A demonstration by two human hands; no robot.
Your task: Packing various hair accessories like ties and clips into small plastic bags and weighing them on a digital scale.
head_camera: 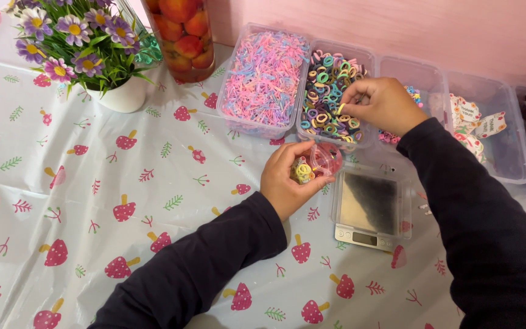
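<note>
My left hand (288, 180) holds a small clear pink round container (324, 159) with a few little hair ties inside, just above the table. My right hand (383, 103) reaches into a clear plastic bin of multicoloured hair ties (330, 91) and pinches one tie (340, 109) between thumb and fingers. To the left of that bin stands a bin of pastel pink and purple tiny elastics (265, 79). Both arms wear dark sleeves.
A small digital scale (369, 207) sits right of my left hand. More clear bins (488, 131) with beads and paper tags line the back right. A white pot of purple flowers (86, 42) and a jar of peaches (182, 33) stand at back left on the mushroom-print tablecloth (92, 201).
</note>
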